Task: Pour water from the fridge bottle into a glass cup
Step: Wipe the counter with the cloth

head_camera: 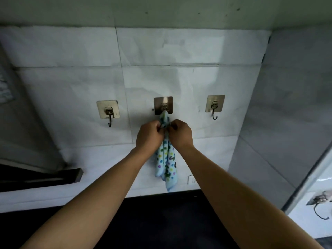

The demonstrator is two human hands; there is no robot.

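A light blue cloth (168, 168) with coloured dots hangs from the middle wall hook (163, 105) on the white tiled wall. My left hand (150, 134) and my right hand (180, 134) are both raised to it and pinch the cloth just below the hook, one on each side. The cloth's lower part dangles between my forearms. No bottle, fridge or glass cup is in view.
Two empty adhesive hooks (108, 110) (215, 105) flank the middle one. A dark countertop (161, 221) lies below the wall. A black range hood edge (41, 177) juts in at the left. At the right stands a grey panel (287, 123), with another hook (318, 205) beyond it.
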